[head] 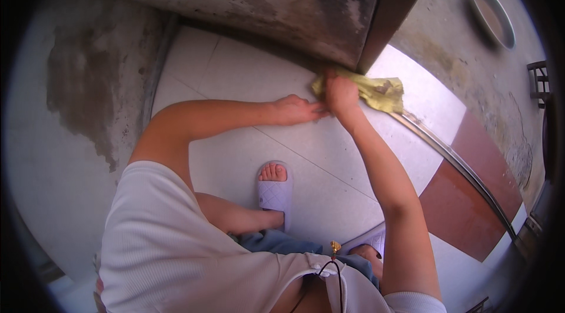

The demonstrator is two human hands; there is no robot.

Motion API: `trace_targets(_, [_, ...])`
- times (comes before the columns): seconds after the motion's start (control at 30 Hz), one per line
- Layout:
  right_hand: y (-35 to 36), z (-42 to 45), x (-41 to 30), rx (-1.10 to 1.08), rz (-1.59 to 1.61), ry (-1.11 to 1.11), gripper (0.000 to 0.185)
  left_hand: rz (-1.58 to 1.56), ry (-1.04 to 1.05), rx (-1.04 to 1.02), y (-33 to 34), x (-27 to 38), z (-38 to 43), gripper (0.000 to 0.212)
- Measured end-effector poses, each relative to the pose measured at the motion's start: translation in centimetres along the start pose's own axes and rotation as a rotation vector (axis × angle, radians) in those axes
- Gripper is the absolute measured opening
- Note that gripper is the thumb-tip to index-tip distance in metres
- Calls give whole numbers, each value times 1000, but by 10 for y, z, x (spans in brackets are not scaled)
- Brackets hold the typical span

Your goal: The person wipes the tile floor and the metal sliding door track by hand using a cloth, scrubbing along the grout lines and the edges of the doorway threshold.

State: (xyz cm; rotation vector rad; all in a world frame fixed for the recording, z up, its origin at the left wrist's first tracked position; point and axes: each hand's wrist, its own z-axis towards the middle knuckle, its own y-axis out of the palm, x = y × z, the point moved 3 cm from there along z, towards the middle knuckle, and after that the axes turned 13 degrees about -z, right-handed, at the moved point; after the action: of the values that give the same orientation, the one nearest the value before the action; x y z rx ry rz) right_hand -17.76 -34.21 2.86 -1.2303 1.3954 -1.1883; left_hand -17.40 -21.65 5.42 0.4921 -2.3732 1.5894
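My right hand [342, 95] presses a yellow-green cloth [385, 92] against the foot of the wall, by the base of a dark door frame [390, 8]. One end of the cloth, marked with a brown stain, spreads right over the start of a metal floor track [446, 150]. Close beside it on the left, my left hand [295, 109] is low over the pale floor tiles [229, 70]. Its fingers point towards the right wrist, and their tips are partly hidden there, so whether they grip anything is unclear.
Stained wall [273, 8] rises ahead, with another peeling wall [84, 83] on the left. Beyond the track, a round basin [492, 15] sits on rough concrete. Red-brown tiles [463, 207] flank the track. My slippered foot [274, 189] stands on the tiles.
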Motion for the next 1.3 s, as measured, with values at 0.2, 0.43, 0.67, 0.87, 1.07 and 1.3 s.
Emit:
trace_targets(0.2, [7, -46, 59, 76, -176, -9, 24, -125, -90, -121, -8, -4, -8, 47])
trace_targets(0.43, [-14, -75, 190, -145, 7, 108, 18, -359, -290, -227, -4, -8, -2, 47])
trace_targets(0.67, [-111, -95, 390, 500, 0, 602, 33, -310, -81, -38, -12, 13, 26, 49])
trace_targets(0.87, [-143, -108, 231, 6, 788, 348, 27, -1316, -315, 114, -70, 63, 12, 64])
trace_targets(1.07, [-114, -87, 35, -225, 985, -147, 24, -1699, -557, 245, -94, 39, -30, 44])
trace_targets(1.3, [8, -65, -66, -388, 1044, -240, 37, -1624, -934, 798, -72, -77, -119, 26])
